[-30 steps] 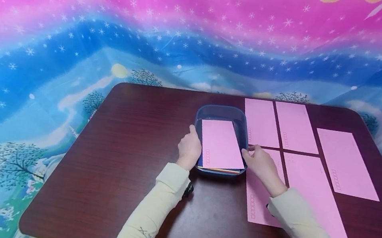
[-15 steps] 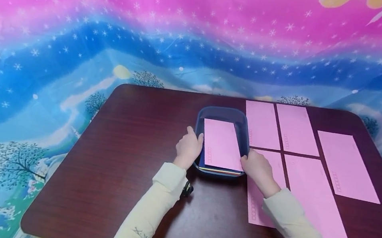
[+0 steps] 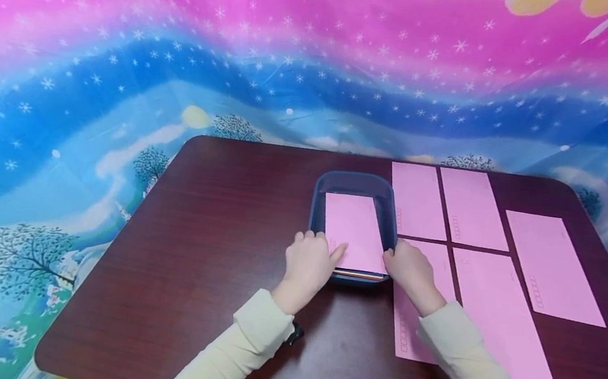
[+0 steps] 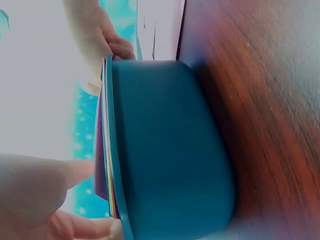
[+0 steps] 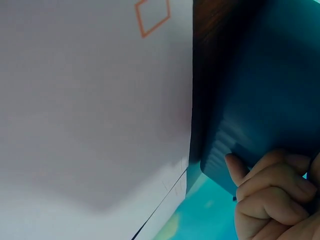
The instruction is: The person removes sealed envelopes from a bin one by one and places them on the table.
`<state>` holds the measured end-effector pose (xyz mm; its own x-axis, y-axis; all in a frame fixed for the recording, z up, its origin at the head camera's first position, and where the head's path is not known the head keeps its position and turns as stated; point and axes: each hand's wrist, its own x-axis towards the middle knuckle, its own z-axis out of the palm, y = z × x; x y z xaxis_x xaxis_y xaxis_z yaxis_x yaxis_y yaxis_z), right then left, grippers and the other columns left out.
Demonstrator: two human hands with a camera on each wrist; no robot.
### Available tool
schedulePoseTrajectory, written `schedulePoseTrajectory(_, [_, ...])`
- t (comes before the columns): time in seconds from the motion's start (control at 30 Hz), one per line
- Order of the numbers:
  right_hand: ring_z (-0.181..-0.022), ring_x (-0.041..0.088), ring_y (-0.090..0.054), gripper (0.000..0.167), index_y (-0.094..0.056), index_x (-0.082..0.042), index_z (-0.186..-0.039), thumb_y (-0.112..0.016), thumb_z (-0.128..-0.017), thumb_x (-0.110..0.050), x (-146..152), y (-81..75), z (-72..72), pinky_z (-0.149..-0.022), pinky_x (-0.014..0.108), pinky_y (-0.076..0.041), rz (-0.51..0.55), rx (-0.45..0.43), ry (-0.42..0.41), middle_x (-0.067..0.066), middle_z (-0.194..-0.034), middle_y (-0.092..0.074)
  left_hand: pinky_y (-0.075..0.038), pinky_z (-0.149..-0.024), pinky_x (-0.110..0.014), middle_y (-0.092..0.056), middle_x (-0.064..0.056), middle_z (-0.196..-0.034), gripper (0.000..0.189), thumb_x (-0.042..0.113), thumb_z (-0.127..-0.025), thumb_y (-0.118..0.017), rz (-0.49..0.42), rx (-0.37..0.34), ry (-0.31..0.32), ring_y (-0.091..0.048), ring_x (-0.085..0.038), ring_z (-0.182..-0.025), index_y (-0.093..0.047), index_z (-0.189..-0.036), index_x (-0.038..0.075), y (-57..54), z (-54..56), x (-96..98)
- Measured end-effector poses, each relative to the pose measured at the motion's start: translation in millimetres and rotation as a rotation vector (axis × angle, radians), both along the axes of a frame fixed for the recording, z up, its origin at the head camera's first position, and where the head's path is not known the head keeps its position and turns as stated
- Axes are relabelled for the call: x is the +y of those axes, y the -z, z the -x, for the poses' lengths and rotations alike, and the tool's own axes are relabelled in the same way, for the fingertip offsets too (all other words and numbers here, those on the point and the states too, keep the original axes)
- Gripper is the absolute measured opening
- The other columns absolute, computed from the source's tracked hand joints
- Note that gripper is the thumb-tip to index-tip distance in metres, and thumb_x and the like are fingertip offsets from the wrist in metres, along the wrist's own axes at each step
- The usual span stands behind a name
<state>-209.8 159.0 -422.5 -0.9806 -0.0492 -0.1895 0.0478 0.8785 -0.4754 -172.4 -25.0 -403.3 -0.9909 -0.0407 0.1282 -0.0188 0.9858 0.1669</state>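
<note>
A dark blue plastic bin [image 3: 356,183] stands near the middle of the table, with a pink envelope [image 3: 353,228] on top of a stack inside. Blue, yellow and red edges show beneath it. My left hand [image 3: 309,268] grips the bin's near left side, fingers curled at the rim and thumb over the pink envelope; the hand hides the envelope's near left corner. In the left wrist view the thumb [image 4: 80,172] reaches across the stack. On the right rim, my right hand [image 3: 413,269] grips the bin, its curled fingers [image 5: 272,192] against the outer wall.
Several pink envelopes [image 3: 556,267] lie flat on the dark wooden table [image 3: 206,234] to the bin's right, one [image 3: 417,294] partly under the right forearm. A colourful curtain [image 3: 320,70] hangs behind the far table edge.
My left hand has slid from the bin's left side toward its near left corner, its thumb now over the envelope. The right hand has closed more firmly on the right rim.
</note>
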Motion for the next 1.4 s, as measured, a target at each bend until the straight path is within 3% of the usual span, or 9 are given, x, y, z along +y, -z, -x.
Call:
schedulePoseTrajectory(0.2, [-0.057, 0.023, -0.047, 0.022, -0.049, -0.004, -0.071, -0.042, -0.089, -0.015, 0, 1.4, -0.7, -0.050, 0.030, -0.032, 0.000, -0.003, 0.006, 0.010, -0.064, -0.049, -0.054, -0.064, -0.037, -0.069, -0.009, -0.084, 0.051, 0.053, -0.085, -0.064, -0.092, -0.072, 0.005, -0.065, -0.023, -0.080, -0.064, -0.097, 0.004, 0.3, -4.0, 2.3])
schedulePoseTrajectory(0.27, [-0.058, 0.023, -0.047, 0.022, -0.049, -0.004, -0.072, -0.042, -0.089, -0.016, 1, 1.4, -1.1, -0.050, 0.030, -0.032, 0.004, -0.005, 0.009, 0.010, -0.065, -0.049, -0.052, -0.062, -0.037, -0.069, -0.010, -0.080, 0.043, 0.045, -0.088, -0.064, -0.197, -0.101, -0.003, -0.067, -0.023, -0.075, -0.062, -0.101, 0.004, 0.1, -3.3, 0.9])
schedulePoseTrajectory(0.4, [-0.061, 0.025, -0.049, 0.023, -0.052, -0.002, -0.076, -0.041, -0.090, -0.017, 1, 1.7, -2.2, -0.052, 0.032, -0.034, 0.005, -0.005, 0.021, 0.014, -0.071, -0.055, -0.047, -0.056, -0.029, -0.069, -0.005, -0.072, 0.029, 0.027, -0.093, -0.059, -0.507, -0.143, -0.021, -0.062, -0.016, -0.061, -0.061, -0.111, 0.003, -1.0, -0.8, -3.5])
schedulePoseTrajectory(0.47, [-0.063, 0.026, -0.050, 0.024, -0.053, -0.001, -0.078, -0.041, -0.090, -0.018, 1, 1.7, -2.9, -0.053, 0.034, -0.036, -0.005, -0.003, 0.024, 0.017, -0.076, -0.058, -0.044, -0.056, -0.025, -0.070, -0.003, -0.073, 0.029, 0.021, -0.093, -0.058, -0.639, -0.138, -0.029, -0.059, -0.013, -0.060, -0.061, -0.116, 0.003, -2.2, 0.5, -6.4])
schedulePoseTrajectory(0.53, [-0.065, 0.027, -0.051, 0.025, -0.055, 0.000, -0.080, -0.041, -0.091, -0.018, 1, 1.4, -3.7, -0.055, 0.037, -0.039, -0.015, 0.000, 0.021, 0.020, -0.081, -0.061, -0.044, -0.055, -0.023, -0.071, -0.005, -0.078, 0.028, 0.019, -0.094, -0.058, -0.703, -0.112, -0.033, -0.059, -0.012, -0.060, -0.061, -0.116, 0.003, -3.9, 1.2, -10.3])
schedulePoseTrajectory(0.73, [-0.072, 0.031, -0.057, 0.030, -0.059, 0.006, -0.095, -0.042, -0.092, -0.018, 0, 1.1, -4.9, -0.062, 0.045, -0.045, -0.024, 0.005, 0.016, 0.028, -0.098, -0.065, -0.047, -0.059, -0.029, -0.070, -0.009, -0.082, 0.019, 0.016, -0.097, -0.053, -0.739, 0.032, -0.067, -0.060, -0.018, -0.063, -0.061, -0.110, 0.004, -10.7, 8.1, -30.2])
schedulePoseTrajectory(0.9, [-0.071, 0.033, -0.058, 0.030, -0.060, 0.007, -0.095, -0.044, -0.092, -0.018, 0, 1.1, -4.7, -0.062, 0.047, -0.046, -0.020, 0.022, 0.020, 0.030, -0.099, -0.065, -0.048, -0.059, -0.031, -0.067, -0.012, -0.084, 0.018, 0.018, -0.099, -0.049, -0.807, 0.119, -0.168, -0.062, -0.021, -0.061, -0.058, -0.108, 0.006, -9.2, 28.3, -58.3])
schedulePoseTrajectory(1.17, [-0.070, 0.030, -0.056, 0.029, -0.060, 0.006, -0.096, -0.044, -0.093, -0.018, -2, 2.0, -5.0, -0.061, 0.044, -0.044, -0.007, 0.014, 0.017, 0.028, -0.097, -0.066, -0.048, -0.077, -0.045, -0.069, -0.016, -0.102, 0.024, 0.019, -0.100, -0.047, -0.749, 0.151, -0.377, -0.065, -0.035, -0.087, -0.055, -0.118, 0.005, 13.0, 61.7, -103.8])
schedulePoseTrajectory(1.4, [-0.069, 0.029, -0.056, 0.031, -0.060, 0.008, -0.104, -0.044, -0.094, -0.017, -3, 2.6, -5.5, -0.060, 0.043, -0.044, 0.000, 0.013, 0.020, 0.028, -0.098, -0.066, -0.049, -0.076, -0.045, -0.068, -0.020, -0.104, 0.028, 0.021, -0.102, -0.043, -0.704, 0.020, -0.403, -0.064, -0.035, -0.088, -0.053, -0.122, 0.003, 32.8, 76.0, -116.7])
